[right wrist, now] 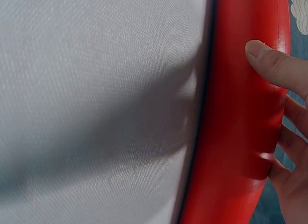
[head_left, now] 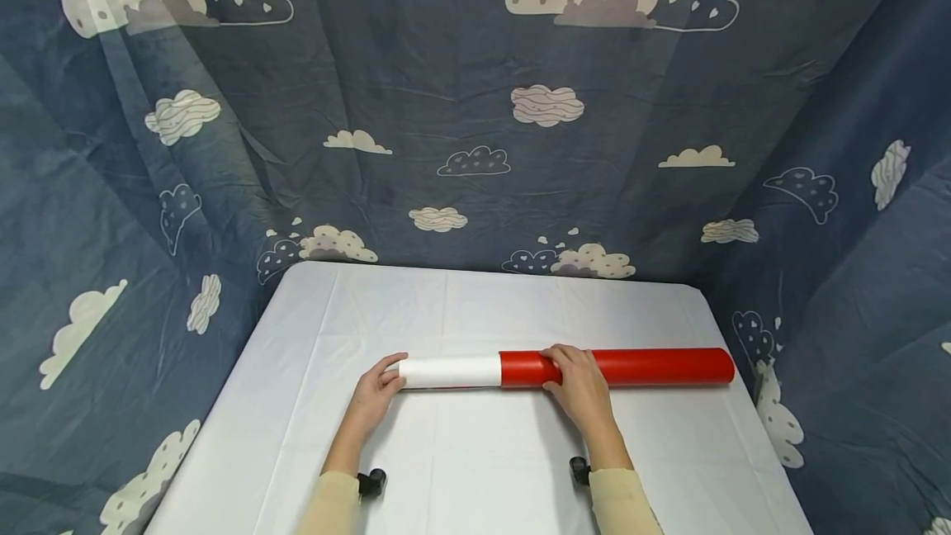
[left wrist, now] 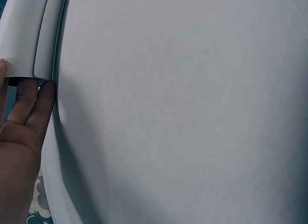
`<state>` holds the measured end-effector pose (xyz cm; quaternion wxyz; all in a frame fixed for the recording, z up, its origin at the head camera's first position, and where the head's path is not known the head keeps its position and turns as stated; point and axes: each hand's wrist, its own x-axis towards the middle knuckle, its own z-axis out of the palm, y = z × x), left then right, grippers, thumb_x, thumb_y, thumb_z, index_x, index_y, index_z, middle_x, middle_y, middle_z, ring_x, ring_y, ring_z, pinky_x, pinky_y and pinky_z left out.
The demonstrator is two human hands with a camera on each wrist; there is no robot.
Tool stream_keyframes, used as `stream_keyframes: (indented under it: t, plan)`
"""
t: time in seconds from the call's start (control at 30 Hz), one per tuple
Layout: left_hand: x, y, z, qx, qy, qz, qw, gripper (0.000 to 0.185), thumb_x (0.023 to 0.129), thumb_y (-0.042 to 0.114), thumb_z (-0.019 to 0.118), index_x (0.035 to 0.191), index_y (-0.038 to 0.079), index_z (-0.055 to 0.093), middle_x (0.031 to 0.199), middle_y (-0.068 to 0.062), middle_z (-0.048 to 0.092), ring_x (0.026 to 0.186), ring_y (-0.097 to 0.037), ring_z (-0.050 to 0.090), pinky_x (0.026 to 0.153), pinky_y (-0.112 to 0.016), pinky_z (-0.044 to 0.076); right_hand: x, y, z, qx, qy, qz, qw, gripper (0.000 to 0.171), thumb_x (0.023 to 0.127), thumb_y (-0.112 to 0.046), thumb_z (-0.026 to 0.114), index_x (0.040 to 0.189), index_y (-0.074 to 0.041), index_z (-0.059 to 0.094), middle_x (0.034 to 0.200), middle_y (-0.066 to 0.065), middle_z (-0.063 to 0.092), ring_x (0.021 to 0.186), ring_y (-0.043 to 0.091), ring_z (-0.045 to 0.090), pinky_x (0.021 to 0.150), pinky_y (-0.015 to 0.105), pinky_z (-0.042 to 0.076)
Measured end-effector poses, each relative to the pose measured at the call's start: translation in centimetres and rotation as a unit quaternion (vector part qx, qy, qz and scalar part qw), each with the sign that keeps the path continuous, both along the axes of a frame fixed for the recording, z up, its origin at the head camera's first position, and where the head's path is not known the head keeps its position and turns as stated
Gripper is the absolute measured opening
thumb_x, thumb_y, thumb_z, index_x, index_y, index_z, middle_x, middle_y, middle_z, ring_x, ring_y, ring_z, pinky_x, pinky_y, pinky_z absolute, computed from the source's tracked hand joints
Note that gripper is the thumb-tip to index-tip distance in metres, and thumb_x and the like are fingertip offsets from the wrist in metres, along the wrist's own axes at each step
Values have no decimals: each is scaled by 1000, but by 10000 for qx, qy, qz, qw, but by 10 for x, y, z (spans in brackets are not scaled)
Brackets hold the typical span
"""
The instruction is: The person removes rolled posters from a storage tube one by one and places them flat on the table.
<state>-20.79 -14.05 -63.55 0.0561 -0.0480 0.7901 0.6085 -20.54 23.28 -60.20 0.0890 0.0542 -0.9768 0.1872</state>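
Draped in cloud-print blue cloth all round, white-covered desk point(head_left: 483, 469) carrying a rolled tube point(head_left: 631, 367), red with a white end. Left hand point(head_left: 377, 396) cupping the white end, right hand point(head_left: 579, 386) wrapping the red middle. Probably rolling tighter; next calling for even pressure.

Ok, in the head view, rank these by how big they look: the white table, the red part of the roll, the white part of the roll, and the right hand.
1. white table, by far the largest.
2. red part of the roll.
3. white part of the roll and right hand: these look close, so I won't rank them.
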Motion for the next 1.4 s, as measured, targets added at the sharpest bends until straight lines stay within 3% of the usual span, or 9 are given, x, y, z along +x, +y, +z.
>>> stream_keyframes:
  t: [0.23, 0.83, 1.1, 1.4]
  plan:
    - [2, -3, 1, -67, 14, 21, 10000, 46, 102, 4, 66, 147, 13, 62, 127, -17, 77, 127, -27, 69, 89, -14, 49, 0, 0, -1, -21, 170, 28, 9998, 58, 77, -9, 95, 129, -17, 72, 134, 10, 71, 131, 35, 62, 124, 62, 39]
    - [2, -16, 1, -52, -25, 68, 10000, 47, 101, 4, 67, 147, 15, 63, 127, -17, 77, 121, -18, 67, 87, -15, 47, -1, 1, -1, 19, 40, 57, 10000, 57, 78, -11, 95, 129, -18, 72, 135, 10, 70, 131, 35, 61, 123, 60, 41]
    - [3, -21, 1, -110, -8, 160, 9998, 46, 101, 4, 68, 146, 14, 64, 125, -18, 78, 106, -11, 65, 80, -17, 46, -2, 2, -3, -61, -27, 47, 10000, 59, 79, -11, 94, 132, -18, 70, 138, 10, 69, 133, 35, 60, 124, 61, 38]
    - [5, -27, 0, -225, -4, 198, 9996, 47, 103, 7, 67, 149, 18, 62, 128, -16, 77, 117, -14, 68, 85, -14, 48, -2, 1, -4, -25, -5, 86, 10000, 58, 79, -11, 94, 131, -18, 70, 137, 10, 69, 133, 36, 61, 123, 62, 39]
